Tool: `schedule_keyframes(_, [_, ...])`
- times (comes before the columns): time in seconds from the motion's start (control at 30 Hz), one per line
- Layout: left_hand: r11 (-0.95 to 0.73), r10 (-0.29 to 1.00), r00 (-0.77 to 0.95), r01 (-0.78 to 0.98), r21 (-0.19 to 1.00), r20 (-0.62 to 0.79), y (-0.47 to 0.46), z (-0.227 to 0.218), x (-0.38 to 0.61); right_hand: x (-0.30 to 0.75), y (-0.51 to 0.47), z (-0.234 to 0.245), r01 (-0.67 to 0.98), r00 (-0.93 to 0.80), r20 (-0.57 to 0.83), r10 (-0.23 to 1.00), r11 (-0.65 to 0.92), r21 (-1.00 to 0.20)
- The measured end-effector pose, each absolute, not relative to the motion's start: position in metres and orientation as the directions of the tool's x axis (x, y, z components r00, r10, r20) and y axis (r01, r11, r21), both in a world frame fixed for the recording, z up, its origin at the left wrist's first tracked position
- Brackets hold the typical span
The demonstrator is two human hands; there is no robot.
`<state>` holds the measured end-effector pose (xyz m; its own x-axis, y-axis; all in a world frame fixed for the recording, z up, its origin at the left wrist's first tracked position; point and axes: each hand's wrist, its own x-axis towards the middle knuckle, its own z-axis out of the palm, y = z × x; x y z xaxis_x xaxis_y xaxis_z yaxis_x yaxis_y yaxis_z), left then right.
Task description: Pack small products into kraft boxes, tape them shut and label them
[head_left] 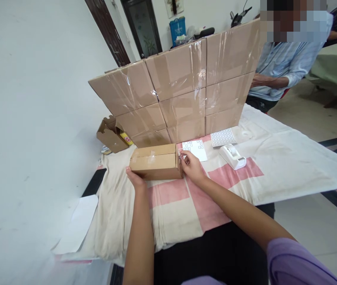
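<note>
A closed cardboard box (159, 161) lies on the cloth-covered table, with a strip of clear tape across the middle of its top seam. My left hand (135, 179) grips the box's near left corner, thumb on the front side and the other fingers mostly hidden. At the box's right end my right hand (191, 166) has its thumb and fingertips pinched together against the edge; what they hold, if anything, is too small to make out. To the right stands a white tape dispenser (233, 156). Behind it lies a sheet of printed labels (223, 137), and a second, partly used label sheet (196, 149) sits beside my right hand.
A wall of stacked, taped cardboard boxes (183, 79) rises behind the box. An open carton (112, 134) with a yellow packet stands at the left. White paper (78, 223) lies by the wall. Another person (293, 59) sits beyond the table at the right.
</note>
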<state>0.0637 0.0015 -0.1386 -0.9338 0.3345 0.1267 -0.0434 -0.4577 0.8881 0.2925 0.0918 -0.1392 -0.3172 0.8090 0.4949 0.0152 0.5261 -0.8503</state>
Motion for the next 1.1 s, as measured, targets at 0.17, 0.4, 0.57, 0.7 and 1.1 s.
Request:
schedule_keyframes(0.17, [-0.446, 0.329, -0.938, -0.051, 0.893, 0.110, 0.001, -0.139, 0.065, 0.294, 0.092, -0.135, -0.024, -0.352, 0.475, 0.807, 0.500, -0.866])
schedule_keyframes(0.4, [-0.426, 0.330, -0.937, -0.037, 0.904, 0.117, -0.003, -0.140, 0.064, 0.301, 0.102, -0.128, -0.054, -0.415, 0.456, 0.787, 0.479, -0.876])
schedule_keyframes(0.57, [-0.403, 0.339, -0.933, -0.027, 0.915, 0.122, -0.004, -0.139, 0.065, 0.305, 0.112, -0.124, -0.032, -0.480, 0.446, 0.756, 0.493, -0.870])
schedule_keyframes(0.7, [-0.389, 0.344, -0.931, -0.018, 0.921, 0.127, -0.005, -0.140, 0.065, 0.310, 0.116, -0.121, 0.016, -0.531, 0.438, 0.725, 0.526, -0.851])
schedule_keyframes(1.1, [-0.413, 0.363, -0.923, -0.034, 0.910, 0.130, -0.001, -0.146, 0.062, 0.332, 0.131, -0.112, 0.058, -0.678, 0.456, 0.576, 0.661, -0.749])
